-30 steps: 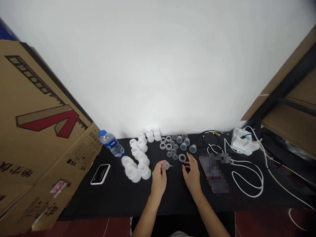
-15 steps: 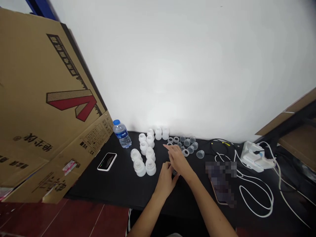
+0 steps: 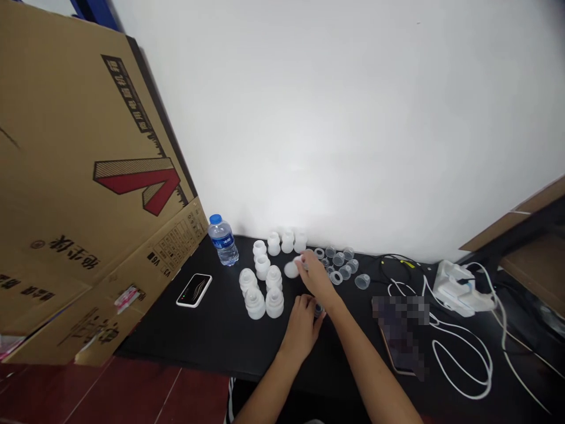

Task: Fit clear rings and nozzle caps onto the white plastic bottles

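Brown cardboard sheet [image 3: 88, 176] leans in at left over a black tabletop [image 3: 207, 335], while a white cable [image 3: 463, 359] loops at right beside a white charger [image 3: 459, 291]. Frosted white pieces [image 3: 274, 303] stand upright in loose rows at centre, with a water bottle [image 3: 223, 241] and a black smartphone [image 3: 194, 290] to their left. Clear cups [image 3: 338, 259] and clear rings [image 3: 336, 277] lie mixed together at the far right of the rows, none fitted into a white piece that can be seen. The right hand [image 3: 315, 274] reaches far, its fingers apparently pinching a frosted white cap [image 3: 291, 269]. The left hand [image 3: 301, 330] sits curled near the table edge, a small grey part [image 3: 318, 308] at its fingertips; whether it is held cannot be told.
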Tool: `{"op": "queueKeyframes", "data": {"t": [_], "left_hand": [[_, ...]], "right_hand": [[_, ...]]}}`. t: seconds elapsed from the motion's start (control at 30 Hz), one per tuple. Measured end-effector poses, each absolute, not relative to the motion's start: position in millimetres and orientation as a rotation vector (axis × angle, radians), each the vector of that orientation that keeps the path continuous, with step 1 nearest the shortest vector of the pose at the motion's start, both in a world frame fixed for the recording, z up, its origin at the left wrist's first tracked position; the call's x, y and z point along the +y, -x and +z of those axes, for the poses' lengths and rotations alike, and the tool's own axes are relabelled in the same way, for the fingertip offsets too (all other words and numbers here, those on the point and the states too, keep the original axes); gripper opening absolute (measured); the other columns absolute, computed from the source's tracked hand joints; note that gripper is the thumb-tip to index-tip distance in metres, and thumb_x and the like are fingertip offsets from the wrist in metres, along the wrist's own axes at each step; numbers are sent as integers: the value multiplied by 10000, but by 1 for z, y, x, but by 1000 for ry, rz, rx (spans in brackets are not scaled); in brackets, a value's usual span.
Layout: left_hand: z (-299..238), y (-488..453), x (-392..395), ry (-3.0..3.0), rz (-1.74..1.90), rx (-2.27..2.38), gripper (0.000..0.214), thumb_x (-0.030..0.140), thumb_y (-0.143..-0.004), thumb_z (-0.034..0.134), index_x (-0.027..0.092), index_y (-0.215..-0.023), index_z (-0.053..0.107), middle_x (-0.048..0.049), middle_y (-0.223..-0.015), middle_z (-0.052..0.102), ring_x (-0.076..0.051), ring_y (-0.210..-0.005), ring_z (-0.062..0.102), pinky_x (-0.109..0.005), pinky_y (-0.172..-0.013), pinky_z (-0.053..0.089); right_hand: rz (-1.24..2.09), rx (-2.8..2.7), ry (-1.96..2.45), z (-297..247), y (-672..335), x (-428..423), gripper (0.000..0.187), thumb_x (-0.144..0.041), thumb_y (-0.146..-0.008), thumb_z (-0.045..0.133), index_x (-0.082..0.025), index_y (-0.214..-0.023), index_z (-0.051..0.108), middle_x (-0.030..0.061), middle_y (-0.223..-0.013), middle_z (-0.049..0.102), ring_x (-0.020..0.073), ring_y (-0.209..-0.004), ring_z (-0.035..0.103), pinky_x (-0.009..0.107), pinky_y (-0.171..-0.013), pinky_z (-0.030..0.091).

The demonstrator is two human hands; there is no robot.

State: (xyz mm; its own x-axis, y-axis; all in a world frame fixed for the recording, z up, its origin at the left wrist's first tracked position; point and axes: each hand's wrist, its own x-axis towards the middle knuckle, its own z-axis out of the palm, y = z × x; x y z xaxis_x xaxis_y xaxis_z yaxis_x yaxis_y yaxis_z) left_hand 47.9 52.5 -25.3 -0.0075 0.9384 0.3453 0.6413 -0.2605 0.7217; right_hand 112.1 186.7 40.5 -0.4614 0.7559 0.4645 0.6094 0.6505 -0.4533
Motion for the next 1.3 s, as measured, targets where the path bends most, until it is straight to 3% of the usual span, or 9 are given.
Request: {"op": "queueKeyframes", "data": {"t": [0.07, 0.27, 0.43, 0.63, 0.77, 0.87, 1.03, 1.17, 1.3], "left_hand": [[-21, -48, 51, -1877, 1201, 1628, 220, 265, -1075, 563, 235, -1271, 658, -114, -1165, 670, -318, -1103, 651, -510, -982, 570], [-15, -47, 48, -1687, 1237, 1586, 285, 342, -1121, 492, 228, -1357, 605, -126, -1250, 678, -293, -1157, 694, -486, -1005, 579], [-19, -48, 52, -1337, 1408, 1448, 492, 523, -1108, 531, 223, -1499, 536, -141, -1311, 718, -248, -1118, 762, -411, -960, 627], [-22, -48, 54, -1284, 1417, 1254, 460, 571, -1036, 660, 207, -1316, 685, -130, -1246, 794, -280, -1155, 772, -407, -992, 623], [-16, -46, 54, -1393, 1303, 1256, 419, 567, -1018, 689, 213, -1234, 747, -104, -1199, 800, -272, -1084, 765, -392, -961, 608], [-10, -45, 54, -1484, 1259, 1316, 417, 566, -1052, 629, 226, -1262, 746, -102, -1201, 781, -266, -1069, 745, -411, -974, 595], [-5, -46, 48, -1620, 1210, 1274, 433, 483, -1140, 444, 287, -1464, 654, -111, -1394, 677, -270, -1313, 648, -481, -1166, 508], [-6, -51, 43, -1684, 1133, 1284, 722, 492, -994, 721, 253, -1623, 458, -147, -1441, 624, -287, -1271, 656, -480, -1097, 550], [-4, -55, 41, -1702, 965, 1410, 600, 494, -858, 853, 220, -1353, 654, -110, -1218, 734, -292, -1109, 708, -454, -993, 581]], "right_hand": [[352, -2085, 1094, 38, -140, 174, 294, -338, -1165, 369, -216, -1123, 633, 132, -1185, 741, 256, -1031, 708, 373, -885, 581], [835, -1388, 1153, 12, -211, 129, 382, -596, -1085, 534, -240, -968, 605, 8, -808, 668, 182, -643, 591, 280, -569, 480], [1181, -1359, 1047, -9, -224, 104, 428, -581, -905, 797, -259, -1089, 584, 12, -844, 738, 207, -666, 679, 295, -592, 530], [1409, -1437, 921, -20, -219, 92, 794, -440, -746, 971, -274, -1381, 524, -55, -787, 735, 200, -660, 710, 309, -658, 559], [1487, -1464, 854, -26, -220, 90, 926, -413, -679, 1031, -269, -1445, 530, 19, -975, 821, 246, -851, 782, 362, -814, 600], [1503, -1485, 841, -28, -221, 90, 854, -477, -784, 966, -263, -1496, 546, 42, -1055, 820, 248, -895, 774, 369, -839, 594], [1320, -1544, 909, -24, -220, 90, 434, -572, -1066, 628, -252, -1345, 714, 59, -1085, 787, 235, -912, 723, 337, -791, 555], [1210, -1423, 989, -22, -222, 90, 431, -618, -1072, 596, -262, -1278, 724, 41, -965, 761, 218, -786, 682, 313, -696, 523], [1276, -1235, 952, -19, -224, 93, 518, -693, -1042, 599, -287, -1351, 685, 63, -1022, 781, 240, -797, 702, 339, -714, 551]]}}
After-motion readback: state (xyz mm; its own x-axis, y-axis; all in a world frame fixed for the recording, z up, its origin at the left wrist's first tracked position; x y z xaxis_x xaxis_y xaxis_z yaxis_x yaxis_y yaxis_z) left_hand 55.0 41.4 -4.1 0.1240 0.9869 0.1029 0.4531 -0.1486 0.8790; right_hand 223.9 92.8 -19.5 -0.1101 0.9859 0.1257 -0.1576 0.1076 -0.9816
